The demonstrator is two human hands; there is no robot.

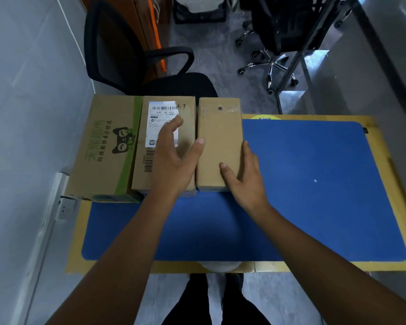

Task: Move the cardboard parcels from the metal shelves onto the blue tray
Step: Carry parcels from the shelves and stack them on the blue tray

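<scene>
the plain parcel (218, 141) lies on the blue tray (314, 184) at its 10 o'clock corner, long axis running 12 to 6, last in a row with the labelled parcel (188, 113) and the green-printed parcel (103, 146) at its 9 o'clock. the right hand (246, 181) grips its near end from 4 o'clock, thumb flat on the top face and fingers down the right wall. the left hand (174, 156) is spread and relaxed over the labelled parcel, thumb tip at the plain parcel's left edge (whether the palm rests on the cardboard cannot be told). any squaring-up probably falls to the right hand, pushing toward 9 o'clock. bare tray lies at 3 o'clock.
</scene>
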